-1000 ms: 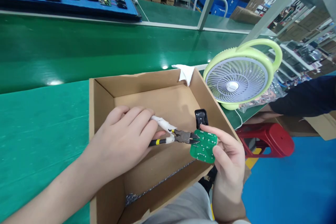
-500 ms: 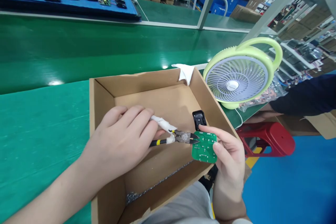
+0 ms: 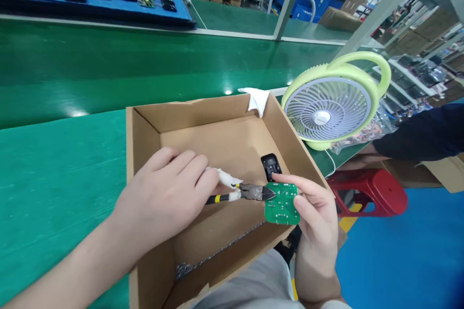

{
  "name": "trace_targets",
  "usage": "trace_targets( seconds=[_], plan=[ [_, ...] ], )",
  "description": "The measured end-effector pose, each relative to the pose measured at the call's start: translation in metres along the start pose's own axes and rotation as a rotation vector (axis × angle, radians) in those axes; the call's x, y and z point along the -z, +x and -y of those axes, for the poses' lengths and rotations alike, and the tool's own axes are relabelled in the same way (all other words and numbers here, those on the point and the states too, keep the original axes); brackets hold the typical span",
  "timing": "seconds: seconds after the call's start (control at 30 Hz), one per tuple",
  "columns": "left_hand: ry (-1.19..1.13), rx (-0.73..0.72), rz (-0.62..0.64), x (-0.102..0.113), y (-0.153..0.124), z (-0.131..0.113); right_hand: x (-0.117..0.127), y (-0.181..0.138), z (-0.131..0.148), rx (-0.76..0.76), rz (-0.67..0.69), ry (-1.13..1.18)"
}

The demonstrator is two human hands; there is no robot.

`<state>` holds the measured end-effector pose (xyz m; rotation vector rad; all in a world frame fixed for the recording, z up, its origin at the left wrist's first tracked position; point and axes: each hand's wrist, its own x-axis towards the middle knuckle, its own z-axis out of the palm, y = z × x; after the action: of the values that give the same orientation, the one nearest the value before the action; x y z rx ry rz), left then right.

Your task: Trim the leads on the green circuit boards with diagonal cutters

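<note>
My left hand (image 3: 174,193) is closed around the handles of a pair of side cutters (image 3: 253,192), one handle wrapped in white material. Their jaws are together, with the tip over the left part of a green circuit board (image 3: 282,207). Between thumb and fingers, my right hand (image 3: 315,207) grips that board by its right side, its face with solder points turned up. Just behind the board is a black plastic housing (image 3: 271,166), close to my right fingertip; whether it touches the finger or is joined to the board I cannot tell. Both hands are over an open cardboard box (image 3: 203,142).
Cut bits (image 3: 184,269) lie along the box's near inner edge. White cloth or paper (image 3: 256,99) hangs over its far corner. A light green fan (image 3: 326,101) and a red stool (image 3: 369,192) stand to the right, near another person's arm (image 3: 420,133). A blue tray (image 3: 159,14) of boards is at the back left.
The cutter jaws have closed from slightly apart. The black housing has shifted a little to the left. The board stays in my right hand almost unmoved.
</note>
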<state>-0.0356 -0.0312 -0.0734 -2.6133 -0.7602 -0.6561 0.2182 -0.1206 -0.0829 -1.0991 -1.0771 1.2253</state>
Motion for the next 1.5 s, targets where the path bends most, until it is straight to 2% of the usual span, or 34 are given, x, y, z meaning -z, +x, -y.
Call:
trace_targets(
  seconds=[0.13, 0.23, 0.4, 0.63, 0.93, 1.13, 1.5],
  plan=[
    [-0.104, 0.054, 0.013, -0.001, -0.002, 0.002, 0.000, 0.002, 0.001, -0.014, 0.035, 0.008],
    [-0.071, 0.065, 0.001, 0.001, -0.001, 0.002, 0.000, 0.004, 0.003, -0.015, 0.041, 0.041],
    [-0.044, 0.085, -0.058, -0.003, 0.003, 0.001, 0.000, 0.004, 0.004, -0.004, 0.014, 0.045],
    [-0.142, 0.145, -0.046, -0.010, 0.004, -0.001, -0.003, 0.005, 0.006, -0.003, -0.026, 0.062],
    [-0.126, 0.035, -0.065, -0.004, 0.007, 0.001, -0.003, 0.007, 0.015, -0.128, 0.051, 0.219],
    [-0.112, -0.005, -0.042, -0.002, 0.006, 0.001, -0.003, 0.007, 0.017, -0.183, 0.051, 0.246],
    [0.020, -0.082, -0.054, 0.005, 0.004, -0.001, 0.005, 0.007, 0.017, -0.307, 0.157, 0.278]
  ],
)
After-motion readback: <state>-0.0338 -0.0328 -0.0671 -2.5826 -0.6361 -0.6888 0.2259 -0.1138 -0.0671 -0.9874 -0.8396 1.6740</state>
